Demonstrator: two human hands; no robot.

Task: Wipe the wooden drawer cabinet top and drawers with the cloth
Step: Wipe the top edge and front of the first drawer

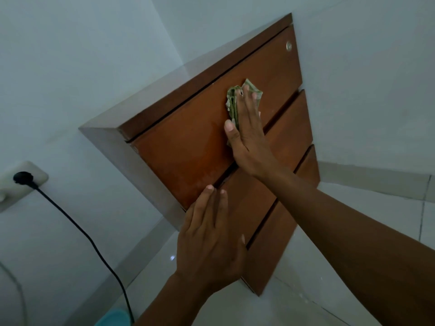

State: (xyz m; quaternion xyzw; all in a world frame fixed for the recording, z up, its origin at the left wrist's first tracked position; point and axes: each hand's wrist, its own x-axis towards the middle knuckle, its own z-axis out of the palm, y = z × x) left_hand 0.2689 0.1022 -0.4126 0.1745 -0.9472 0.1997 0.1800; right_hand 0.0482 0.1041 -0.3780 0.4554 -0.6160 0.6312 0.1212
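The wooden drawer cabinet (188, 147) fills the middle of the head view, seen tilted, with three reddish-brown drawer fronts. A round lock (288, 46) sits at the top drawer's upper right corner. My right hand (247, 137) lies flat on the top drawer front and presses a crumpled green cloth (233, 102) against it, fingers spread over the cloth. My left hand (209, 238) rests flat on the left part of the middle drawer front, fingertips at the gap under the top drawer, holding nothing.
A wall socket (21, 182) with a black plug and cable (77, 229) is on the pale wall at the left. A teal object (113, 318) shows at the bottom edge. Glossy white floor tiles (329, 267) lie below and to the right of the cabinet.
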